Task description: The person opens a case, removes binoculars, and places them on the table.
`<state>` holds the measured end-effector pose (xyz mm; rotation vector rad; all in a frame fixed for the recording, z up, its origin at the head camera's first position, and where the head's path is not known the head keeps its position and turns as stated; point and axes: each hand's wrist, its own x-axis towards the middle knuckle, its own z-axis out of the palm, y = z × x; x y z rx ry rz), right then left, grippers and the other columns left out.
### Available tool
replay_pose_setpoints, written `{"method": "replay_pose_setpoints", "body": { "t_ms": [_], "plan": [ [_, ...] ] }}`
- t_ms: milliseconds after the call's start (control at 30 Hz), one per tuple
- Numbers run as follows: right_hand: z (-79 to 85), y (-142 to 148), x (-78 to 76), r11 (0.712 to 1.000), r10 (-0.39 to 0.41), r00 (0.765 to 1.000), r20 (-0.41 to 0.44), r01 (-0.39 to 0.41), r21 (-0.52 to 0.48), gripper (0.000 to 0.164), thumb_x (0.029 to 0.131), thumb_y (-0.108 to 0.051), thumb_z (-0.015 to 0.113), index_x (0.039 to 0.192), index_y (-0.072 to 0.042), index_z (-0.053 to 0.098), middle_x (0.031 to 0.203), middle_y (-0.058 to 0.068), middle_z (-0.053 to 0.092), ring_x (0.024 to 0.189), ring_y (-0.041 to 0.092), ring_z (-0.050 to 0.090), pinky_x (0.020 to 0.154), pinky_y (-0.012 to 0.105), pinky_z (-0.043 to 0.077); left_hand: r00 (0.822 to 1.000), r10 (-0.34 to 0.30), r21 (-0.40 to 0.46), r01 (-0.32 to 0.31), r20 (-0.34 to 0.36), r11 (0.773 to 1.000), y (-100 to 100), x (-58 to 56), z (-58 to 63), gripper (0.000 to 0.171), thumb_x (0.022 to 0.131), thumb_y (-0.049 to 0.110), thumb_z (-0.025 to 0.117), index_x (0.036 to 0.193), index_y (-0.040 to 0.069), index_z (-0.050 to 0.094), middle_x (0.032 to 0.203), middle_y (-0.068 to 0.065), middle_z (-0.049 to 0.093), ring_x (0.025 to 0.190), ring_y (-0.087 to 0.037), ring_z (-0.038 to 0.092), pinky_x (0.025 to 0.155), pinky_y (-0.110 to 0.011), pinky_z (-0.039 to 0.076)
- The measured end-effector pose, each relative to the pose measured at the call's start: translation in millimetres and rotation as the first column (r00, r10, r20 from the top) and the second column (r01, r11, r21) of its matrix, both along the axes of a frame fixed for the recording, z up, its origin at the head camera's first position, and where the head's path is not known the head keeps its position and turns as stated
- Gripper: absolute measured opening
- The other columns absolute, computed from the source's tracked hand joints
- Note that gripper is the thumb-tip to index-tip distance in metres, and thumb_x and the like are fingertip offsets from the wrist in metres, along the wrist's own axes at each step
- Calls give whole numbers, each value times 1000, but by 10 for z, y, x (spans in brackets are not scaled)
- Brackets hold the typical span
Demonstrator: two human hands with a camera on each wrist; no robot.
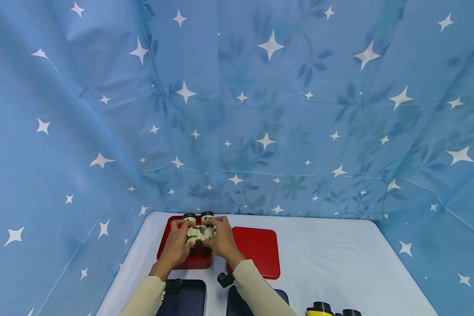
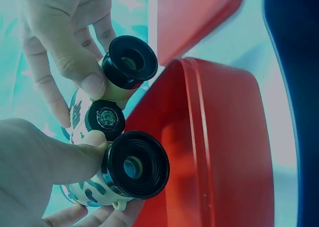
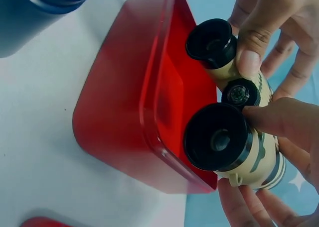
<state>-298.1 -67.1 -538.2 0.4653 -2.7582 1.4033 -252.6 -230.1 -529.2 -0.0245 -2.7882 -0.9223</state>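
Both hands hold a pair of camouflage-patterned binoculars point(image 1: 199, 233) over an open red box point(image 1: 195, 264). My left hand point(image 1: 177, 246) grips one barrel and my right hand point(image 1: 222, 240) the other. In the left wrist view, the black eyepieces point(image 2: 137, 165) point toward the camera, with a small compass point(image 2: 107, 118) between them. Thumbs lie along the near side of the binoculars, and fingers curl around the outer sides, as the right wrist view also shows. The box's red inner wall point(image 3: 172, 95) is visible beside the eyepieces.
A flat red lid point(image 1: 258, 252) lies right of the red box on the white table point(image 1: 332, 254). Nearer stand a dark blue box point(image 1: 187, 300) and another dark blue piece point(image 1: 237, 305), partly covered by the right sleeve. Yellow-and-black binoculars point(image 1: 320, 310) are cut off at the bottom edge.
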Motion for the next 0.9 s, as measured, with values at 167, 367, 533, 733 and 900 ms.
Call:
{"method": "replay_pose_setpoints", "body": {
  "t_ms": [167,367,533,733,900],
  "plan": [
    [21,150,-5,999,11,1000,2,-11,-46,54,70,-7,89,118,-23,71,128,9,51,98,22,56,74,29,55,1000,-23,22,23,-14,1000,83,-17,28,54,83,5,79,130,17,55,140,-18,37,111,-33,59,93,-49,53],
    [18,294,-10,998,2,1000,4,-2,-61,53,71,-8,89,118,-25,70,130,9,49,98,22,56,68,26,54,998,-54,10,54,-33,998,191,-51,35,52,83,6,79,128,17,56,137,-18,40,112,-32,57,95,-49,52],
    [27,373,4,996,-4,1000,20,5,-86,54,71,-8,88,119,-24,70,134,10,49,103,25,56,69,27,57,999,-39,25,40,-15,999,262,-61,36,55,82,8,80,130,20,55,138,-15,39,108,-30,57,94,-48,53],
    [36,460,11,996,-11,1000,16,12,-85,56,72,-5,87,121,-24,69,135,11,47,104,27,55,68,28,56,999,-50,25,50,-7,998,345,-64,68,56,82,8,80,131,21,55,138,-15,38,106,-29,58,92,-46,53],
    [63,524,24,997,-13,1000,-15,12,-75,58,70,-4,88,122,-24,70,132,13,48,105,29,59,74,31,58,999,-49,28,49,1,998,414,-75,80,56,81,8,81,129,22,56,138,-15,38,106,-29,58,94,-47,53]
  ]
}}
